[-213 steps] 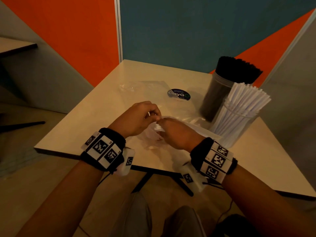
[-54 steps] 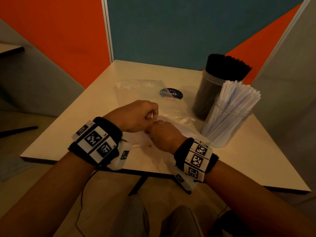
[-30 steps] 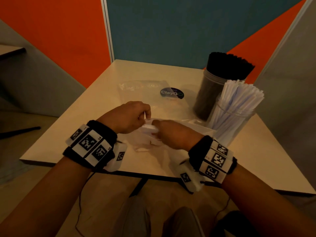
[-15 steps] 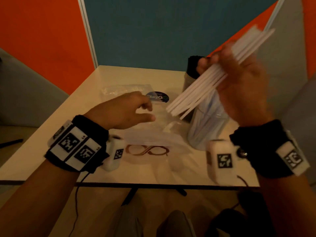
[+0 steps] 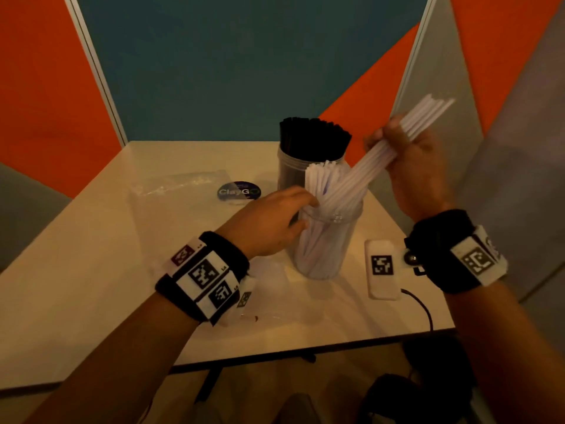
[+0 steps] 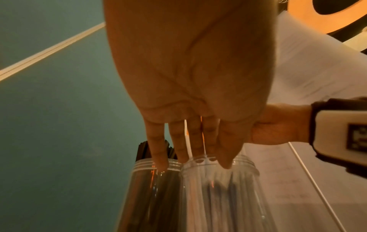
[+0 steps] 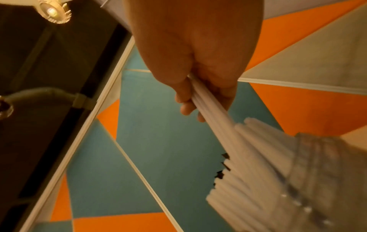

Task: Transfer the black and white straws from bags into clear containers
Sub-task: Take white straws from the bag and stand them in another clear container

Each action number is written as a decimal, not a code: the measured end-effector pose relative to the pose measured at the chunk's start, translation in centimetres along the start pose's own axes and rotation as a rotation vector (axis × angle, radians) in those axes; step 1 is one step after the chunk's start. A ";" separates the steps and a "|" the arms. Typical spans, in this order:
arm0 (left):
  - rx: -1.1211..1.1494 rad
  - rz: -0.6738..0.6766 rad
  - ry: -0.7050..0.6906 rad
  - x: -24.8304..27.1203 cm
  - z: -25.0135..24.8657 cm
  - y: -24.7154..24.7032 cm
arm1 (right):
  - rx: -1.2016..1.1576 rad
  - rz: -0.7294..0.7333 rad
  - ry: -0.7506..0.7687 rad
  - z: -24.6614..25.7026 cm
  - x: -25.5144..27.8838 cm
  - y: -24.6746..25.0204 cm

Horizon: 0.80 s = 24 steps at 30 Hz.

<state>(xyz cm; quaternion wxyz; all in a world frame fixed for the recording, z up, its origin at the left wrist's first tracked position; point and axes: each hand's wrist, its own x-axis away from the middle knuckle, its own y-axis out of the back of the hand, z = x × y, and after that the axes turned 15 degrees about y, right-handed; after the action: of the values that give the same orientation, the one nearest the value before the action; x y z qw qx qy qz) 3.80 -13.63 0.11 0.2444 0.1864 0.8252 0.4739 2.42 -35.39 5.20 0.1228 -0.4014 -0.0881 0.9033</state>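
My right hand [image 5: 406, 160] grips a bundle of white straws [image 5: 360, 175] at a slant, their lower ends inside the mouth of the clear container [image 5: 324, 249] that holds several more white straws. In the right wrist view the right hand [image 7: 198, 94] has its fingers curled round the bundle [image 7: 218, 125] above the container [image 7: 327, 172]. My left hand [image 5: 305, 209] reaches out with straight fingers, touching the standing straws at the container's rim. The left wrist view shows the left hand [image 6: 190, 141] with fingertips at the rims of the white-straw container [image 6: 218, 188] and the black-straw container [image 6: 151, 188]. Black straws [image 5: 312, 139] fill the container behind.
An empty clear bag [image 5: 183, 185] with a round dark sticker [image 5: 238, 191] lies flat at the table's back left. Another clear bag [image 5: 263, 301] lies under my left wrist. Blue and orange partition walls close the table's far side.
My right hand pulled the white bundle out of the bag, lifted it, and lowered its ends into the container. My left hand let go of the bag and moved right to the container's rim.
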 end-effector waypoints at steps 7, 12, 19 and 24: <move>0.119 -0.135 0.012 -0.6 -0.7 0.1 | 0.458 0.240 -0.080 -0.9 1.9 -0.9; 0.271 -0.167 0.110 -1.9 -2.2 0.0 | 0.500 0.128 0.135 -0.4 2.2 -1.4; 0.376 0.017 0.211 -3.8 -3.2 -2.3 | 0.698 0.479 -0.019 -1.6 3.2 -1.2; 0.488 -0.048 0.211 -4.5 -3.5 -2.7 | 0.642 0.437 -0.085 -1.4 3.8 -0.8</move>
<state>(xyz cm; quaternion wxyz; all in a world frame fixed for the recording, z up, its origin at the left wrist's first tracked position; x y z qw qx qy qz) 5.20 -19.74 0.30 0.1158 0.1698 0.9402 0.2716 1.12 -33.46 1.86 0.0431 -0.3141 0.2817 0.9056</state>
